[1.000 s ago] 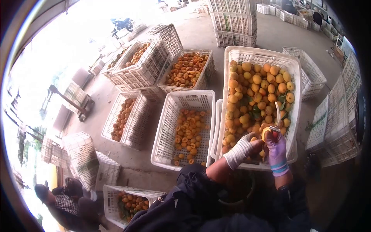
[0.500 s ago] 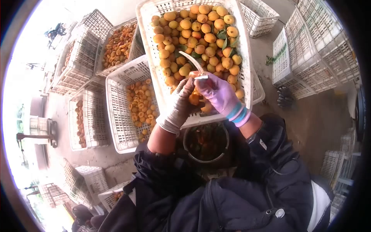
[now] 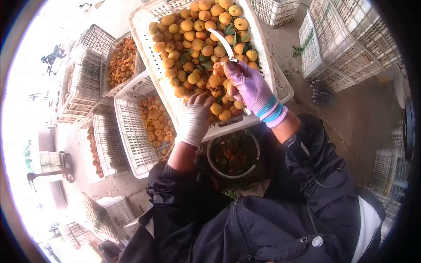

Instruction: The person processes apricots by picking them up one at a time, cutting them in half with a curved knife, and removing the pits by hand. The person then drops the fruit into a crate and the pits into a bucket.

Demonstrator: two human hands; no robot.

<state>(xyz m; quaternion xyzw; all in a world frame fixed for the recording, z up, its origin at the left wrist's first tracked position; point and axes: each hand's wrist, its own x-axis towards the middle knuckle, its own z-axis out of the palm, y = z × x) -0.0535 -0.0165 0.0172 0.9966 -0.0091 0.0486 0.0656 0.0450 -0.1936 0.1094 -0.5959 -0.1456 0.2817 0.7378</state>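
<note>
My right hand (image 3: 248, 83), in a pale purple glove with a blue-striped cuff, is closed around a knife (image 3: 222, 43) with a curved, light blade pointing up and left. It is above a white plastic crate (image 3: 147, 37) full of whole apricots (image 3: 194, 78) with some green leaves. My left hand (image 3: 196, 115), in a whitish glove with bare-looking dark fingertips, reaches over the crate's near side. Its fingers are bent forward onto the fruit; their tips are partly hidden among the apricots. Below the crate, between my legs, stands a round bucket (image 3: 258, 160) with dark, reddish contents.
To the left, a white crate (image 3: 127, 131) holds apricot halves (image 3: 154, 118). Farther left are more crates (image 3: 109, 144) of cut fruit. Stacked crates (image 3: 333, 57) stand at the right, with a dark glove (image 3: 320, 92) on the floor beside them.
My hands were together over the crate, with an orange fruit by the left fingers. The left hand has moved left onto the apricots; the right has shifted slightly up with the knife.
</note>
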